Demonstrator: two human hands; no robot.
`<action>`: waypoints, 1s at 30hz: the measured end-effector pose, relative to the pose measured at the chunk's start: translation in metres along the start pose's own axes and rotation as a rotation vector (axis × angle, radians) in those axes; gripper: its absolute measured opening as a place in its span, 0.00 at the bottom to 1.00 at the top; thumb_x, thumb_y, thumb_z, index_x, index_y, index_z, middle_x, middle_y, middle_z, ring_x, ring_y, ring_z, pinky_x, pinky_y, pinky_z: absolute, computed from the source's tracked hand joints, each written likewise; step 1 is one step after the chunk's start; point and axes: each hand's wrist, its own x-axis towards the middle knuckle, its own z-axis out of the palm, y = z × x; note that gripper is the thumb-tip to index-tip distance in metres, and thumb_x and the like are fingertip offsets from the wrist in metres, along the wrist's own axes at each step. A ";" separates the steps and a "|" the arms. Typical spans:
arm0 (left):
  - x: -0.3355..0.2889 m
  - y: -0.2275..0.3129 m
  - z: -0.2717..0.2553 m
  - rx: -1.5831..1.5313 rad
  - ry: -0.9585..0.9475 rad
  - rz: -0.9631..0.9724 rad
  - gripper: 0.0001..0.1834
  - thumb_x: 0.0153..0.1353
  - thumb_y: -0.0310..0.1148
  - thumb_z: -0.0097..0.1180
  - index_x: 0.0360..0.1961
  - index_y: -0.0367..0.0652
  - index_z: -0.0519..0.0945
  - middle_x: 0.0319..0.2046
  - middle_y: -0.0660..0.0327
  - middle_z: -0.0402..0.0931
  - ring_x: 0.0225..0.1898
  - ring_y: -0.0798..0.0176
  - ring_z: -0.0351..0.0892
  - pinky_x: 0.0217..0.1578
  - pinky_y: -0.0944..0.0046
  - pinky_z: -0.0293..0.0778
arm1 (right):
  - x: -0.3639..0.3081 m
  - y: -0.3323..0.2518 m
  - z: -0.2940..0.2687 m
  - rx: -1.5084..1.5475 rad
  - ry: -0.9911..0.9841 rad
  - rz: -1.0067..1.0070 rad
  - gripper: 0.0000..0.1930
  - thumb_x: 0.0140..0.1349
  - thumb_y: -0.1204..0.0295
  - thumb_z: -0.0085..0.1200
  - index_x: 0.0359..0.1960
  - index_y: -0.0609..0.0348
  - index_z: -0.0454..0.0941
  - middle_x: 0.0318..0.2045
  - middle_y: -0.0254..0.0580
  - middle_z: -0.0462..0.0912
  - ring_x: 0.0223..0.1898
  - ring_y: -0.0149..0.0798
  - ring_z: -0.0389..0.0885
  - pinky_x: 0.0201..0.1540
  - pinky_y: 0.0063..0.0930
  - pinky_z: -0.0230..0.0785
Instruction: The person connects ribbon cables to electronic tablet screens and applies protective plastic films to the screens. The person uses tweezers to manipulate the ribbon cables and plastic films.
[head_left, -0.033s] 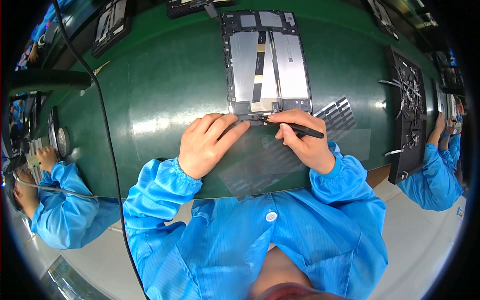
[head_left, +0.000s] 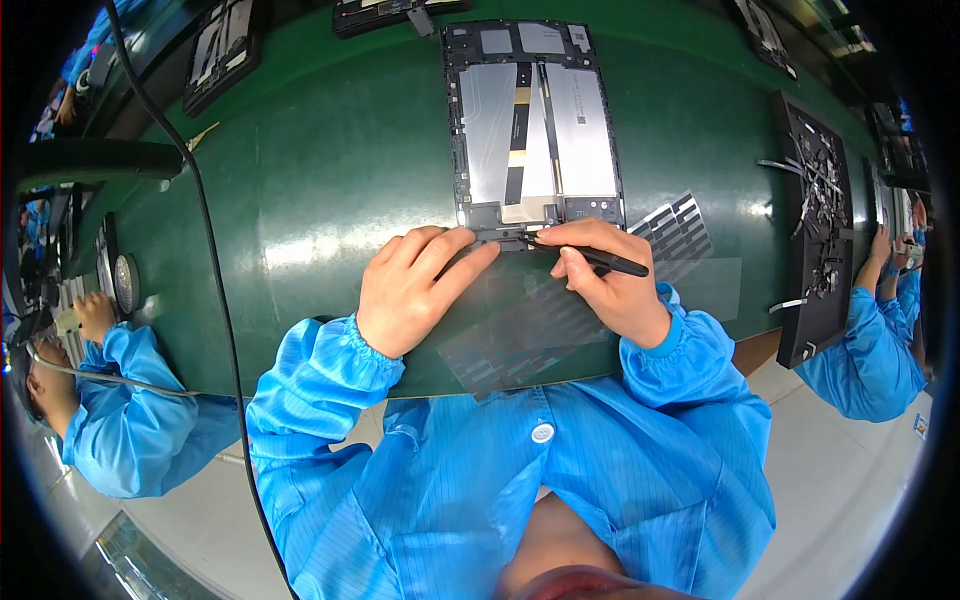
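Note:
An opened tablet housing lies lengthwise before me, with silver panels, a black-and-tan ribbon cable and a dark frame. My left hand rests at its near left corner, fingers stretched out and fingertips touching the near edge. Between the thumb and fingers of my right hand are black tweezers, held like a pen. Their tip meets the near edge of the housing, close to my left fingertips; what small part lies under the tip I cannot make out.
A clear sheet with dark strips lies under my right hand. At right stands a black tray of small loose parts. A black cable hangs at left. More housings lie at the far side. Co-workers in blue sit left and right.

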 end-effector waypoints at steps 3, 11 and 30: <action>-0.001 0.001 0.000 0.000 -0.004 -0.005 0.23 0.45 0.26 0.63 0.47 0.52 0.86 0.44 0.62 0.79 0.42 0.57 0.80 0.39 0.60 0.80 | -0.001 0.000 -0.001 -0.027 0.004 -0.017 0.11 0.63 0.80 0.57 0.46 0.61 0.84 0.38 0.41 0.85 0.36 0.29 0.83 0.37 0.21 0.75; -0.003 0.003 0.000 -0.009 -0.013 -0.009 0.23 0.46 0.26 0.63 0.48 0.52 0.85 0.44 0.62 0.79 0.43 0.56 0.80 0.40 0.59 0.80 | -0.002 0.004 -0.002 -0.091 0.014 -0.081 0.11 0.62 0.80 0.57 0.46 0.62 0.83 0.38 0.42 0.85 0.36 0.32 0.84 0.38 0.23 0.76; -0.007 -0.007 -0.005 -0.013 -0.004 0.061 0.23 0.47 0.30 0.58 0.49 0.47 0.85 0.48 0.61 0.82 0.45 0.58 0.82 0.40 0.61 0.78 | 0.008 0.004 0.014 -0.143 -0.113 -0.247 0.12 0.65 0.79 0.56 0.49 0.66 0.82 0.44 0.51 0.85 0.37 0.37 0.87 0.41 0.28 0.80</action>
